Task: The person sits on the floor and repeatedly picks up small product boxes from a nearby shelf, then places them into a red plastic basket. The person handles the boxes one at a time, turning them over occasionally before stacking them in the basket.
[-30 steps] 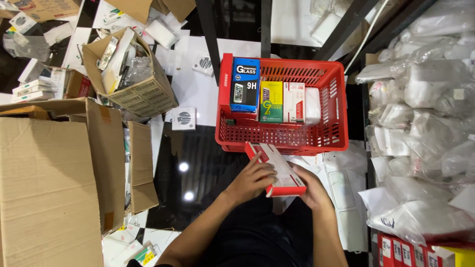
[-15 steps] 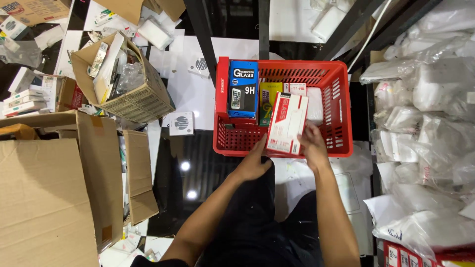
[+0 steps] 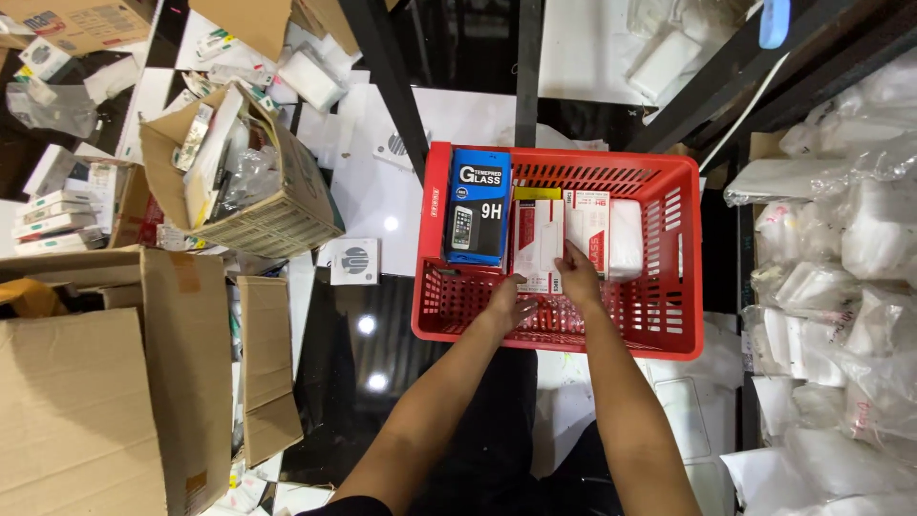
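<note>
A red plastic basket (image 3: 435, 205) stands on the dark floor in front of me. Inside it a blue flat box (image 3: 478, 205) lies at the left, and a white-and-red flat box (image 3: 537, 234) lies beside it. Further right are another white-and-red box (image 3: 594, 215) and a white packet (image 3: 627, 239). Both my hands reach into the basket. My right hand (image 3: 578, 272) grips the lower right edge of the middle white-and-red box. My left hand (image 3: 509, 304) has its fingers spread, and its thumb touches that box's lower end.
An open cardboard box (image 3: 287, 225) stuffed with packets sits to the left, with a small white square box (image 3: 353, 260) near it. A large cardboard carton (image 3: 76, 411) fills the lower left. Bagged white goods (image 3: 850, 287) line the right. Black shelf posts (image 3: 382, 76) rise behind the basket.
The white-and-red box went from in front of the basket, over its rim, down into the row beside the blue box. My left hand has loosened from it.
</note>
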